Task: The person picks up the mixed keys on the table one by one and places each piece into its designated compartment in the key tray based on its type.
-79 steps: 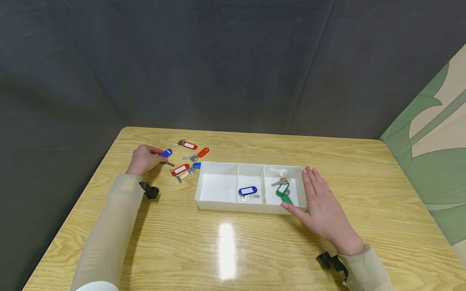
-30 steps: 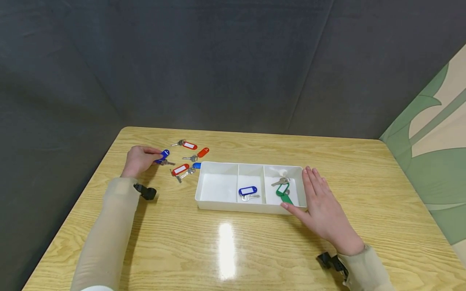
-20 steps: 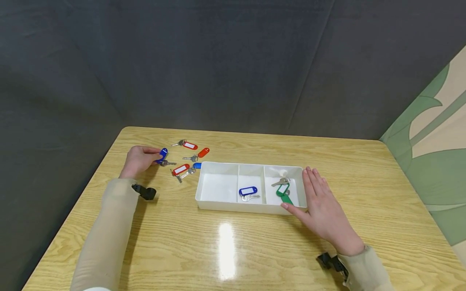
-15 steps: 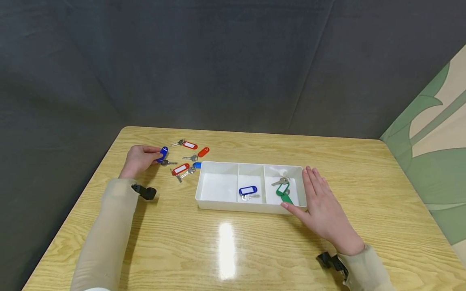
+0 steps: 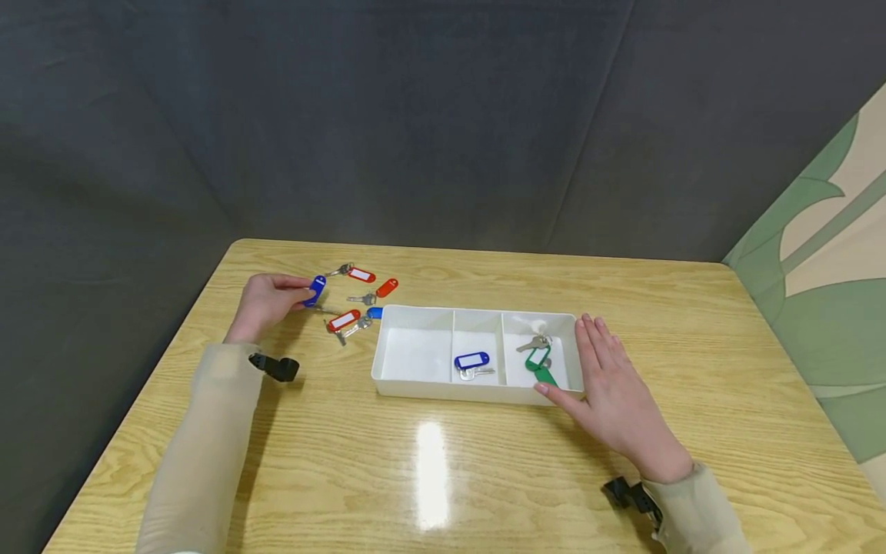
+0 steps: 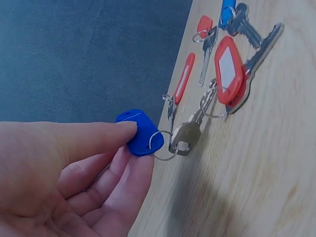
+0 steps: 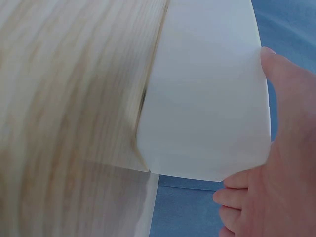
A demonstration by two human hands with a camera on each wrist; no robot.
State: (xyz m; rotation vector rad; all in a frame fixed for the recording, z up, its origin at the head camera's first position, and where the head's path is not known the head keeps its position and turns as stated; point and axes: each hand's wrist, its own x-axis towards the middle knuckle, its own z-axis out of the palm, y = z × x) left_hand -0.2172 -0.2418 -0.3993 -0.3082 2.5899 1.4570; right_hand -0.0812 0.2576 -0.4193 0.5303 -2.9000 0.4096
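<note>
My left hand (image 5: 270, 304) pinches a blue key tag (image 6: 140, 132) between thumb and fingers. A key (image 6: 187, 136) hangs from the tag's ring, close over the table in the left wrist view. My right hand (image 5: 619, 392) rests with straight fingers along the right end of a white three-compartment tray (image 5: 436, 391), its thumb at the front rim. Inside the middle compartment lies a blue-framed key tag (image 5: 472, 360) with a key. Green key tags (image 5: 545, 376) with keys lie in the right compartment.
Right of my left hand, three red key tags (image 5: 344, 320) with keys are scattered on the wooden table (image 5: 332, 477). Another blue key tag (image 5: 374, 313) lies against the tray's left end. A dark curtain (image 5: 415, 138) stands behind the table's far edge.
Over the last second the blue key tag in my left hand has shifted slightly right and away, turning a little. Earlier my left hand drew back leftward. The right hand and tray stay put.
</note>
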